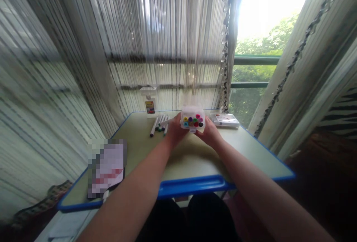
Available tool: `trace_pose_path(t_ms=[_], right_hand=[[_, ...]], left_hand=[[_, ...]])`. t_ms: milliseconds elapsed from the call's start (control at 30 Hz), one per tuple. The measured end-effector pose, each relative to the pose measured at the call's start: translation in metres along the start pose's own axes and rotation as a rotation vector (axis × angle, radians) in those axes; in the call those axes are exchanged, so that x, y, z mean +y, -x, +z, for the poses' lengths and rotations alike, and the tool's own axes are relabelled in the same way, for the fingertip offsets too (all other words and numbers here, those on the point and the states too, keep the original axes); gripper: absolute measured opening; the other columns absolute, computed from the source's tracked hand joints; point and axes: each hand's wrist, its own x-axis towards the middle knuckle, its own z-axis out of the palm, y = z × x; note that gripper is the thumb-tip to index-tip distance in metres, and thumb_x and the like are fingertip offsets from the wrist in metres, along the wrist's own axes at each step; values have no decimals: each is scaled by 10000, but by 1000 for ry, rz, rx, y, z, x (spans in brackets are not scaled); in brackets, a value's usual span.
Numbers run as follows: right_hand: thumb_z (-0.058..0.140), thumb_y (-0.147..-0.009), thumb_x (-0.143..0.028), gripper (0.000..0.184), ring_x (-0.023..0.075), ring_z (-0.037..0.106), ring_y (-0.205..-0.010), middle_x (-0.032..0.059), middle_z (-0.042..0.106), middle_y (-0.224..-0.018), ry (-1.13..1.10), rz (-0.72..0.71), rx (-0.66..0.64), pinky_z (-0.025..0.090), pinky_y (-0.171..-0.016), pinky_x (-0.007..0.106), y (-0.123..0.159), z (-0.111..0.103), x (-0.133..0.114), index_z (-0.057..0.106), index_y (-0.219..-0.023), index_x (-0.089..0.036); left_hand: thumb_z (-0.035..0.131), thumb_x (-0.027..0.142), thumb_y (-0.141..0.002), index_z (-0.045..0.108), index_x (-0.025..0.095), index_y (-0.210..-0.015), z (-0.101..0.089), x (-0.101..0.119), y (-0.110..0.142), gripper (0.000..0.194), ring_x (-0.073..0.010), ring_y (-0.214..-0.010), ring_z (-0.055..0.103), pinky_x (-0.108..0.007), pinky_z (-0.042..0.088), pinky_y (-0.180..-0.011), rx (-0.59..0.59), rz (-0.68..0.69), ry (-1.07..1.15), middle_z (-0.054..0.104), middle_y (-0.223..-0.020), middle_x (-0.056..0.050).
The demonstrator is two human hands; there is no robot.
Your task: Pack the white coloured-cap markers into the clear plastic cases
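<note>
Both my hands hold a clear plastic marker box (192,120) just above the middle of the table; coloured marker caps show through its near face. My left hand (175,130) grips its left side, fingers closed round it. My right hand (209,132) grips its right side and underside. Several loose markers (159,124) lie on the table just left of my left hand.
The table (192,184) is pale with a blue rim. A clear upright lid or case with a label (149,100) stands at the back. A flat pack (225,120) lies at the back right. A blurred paper (107,167) lies at the front left. Curtains hang behind.
</note>
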Motion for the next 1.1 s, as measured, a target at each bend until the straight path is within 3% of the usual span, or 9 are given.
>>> trace_pose_path(t_ms=[100,300,333,400,467,533,700,933,1100], right_hand=[[638,-724,-339,364,273,609,-932,132,644,-974,20,-48,-32,497,-818,423,0,-1,4,576,-1032,-155],[649,-706,-316,414,263,628,-918,113,656,-997,48,28,-5,518,-761,391,3,-4,7,560,-1084,-174],[650,-708,-319,412,264,629,-919,112,659,-994,44,34,10,518,-763,393,3,-4,7,562,-1085,-177],[653,-714,-331,417,267,632,-918,112,665,-985,34,53,47,518,-763,399,3,-5,8,564,-1092,-181],[656,-719,-340,429,269,636,-918,118,668,-991,23,70,66,520,-763,400,3,-5,8,564,-1107,-182],[655,-724,-344,433,269,642,-916,125,669,-1009,16,88,64,522,-761,398,3,-5,8,568,-1115,-179],[652,-735,-407,421,274,652,-903,129,674,-1009,2,131,25,526,-757,399,3,-6,6,597,-1077,-168],[651,-740,-381,382,274,647,-927,127,678,-1025,-14,109,3,524,-762,387,3,-7,4,601,-1054,-169],[650,-721,-332,421,268,646,-928,113,677,-1043,28,107,17,526,-756,378,4,-6,6,575,-1108,-183]], left_hand=[[597,153,-710,559,164,-934,2,1,1,227,-220,-914,640,-330,516,-802,-73,72,65,671,-946,-103],[570,102,-693,531,191,-1100,4,-11,-2,419,-206,-975,629,-348,531,-816,-158,-6,292,666,-1049,-89],[535,89,-709,497,203,-1162,4,-17,-4,469,-193,-989,627,-340,536,-810,-122,-66,343,662,-1072,-83],[471,55,-714,414,208,-1248,1,-31,-8,558,-176,-1012,624,-331,544,-802,61,-231,391,647,-1121,-86],[433,65,-730,432,187,-1214,-3,-46,-11,499,-174,-944,646,-336,556,-761,236,-383,346,665,-1064,-95],[445,109,-754,513,176,-1108,-9,-56,-12,367,-183,-859,659,-349,552,-747,263,-449,218,694,-950,-81],[497,180,-774,623,173,-899,-18,-56,-8,178,-214,-832,663,-358,513,-800,142,-445,-97,708,-840,-80],[509,140,-738,666,153,-793,-14,-55,-1,167,-268,-1011,601,-408,437,-941,-100,-189,-475,677,-957,-150],[489,213,-776,682,153,-801,-17,-50,2,203,-268,-958,610,-389,477,-860,-283,-273,-685,669,-930,-146]])
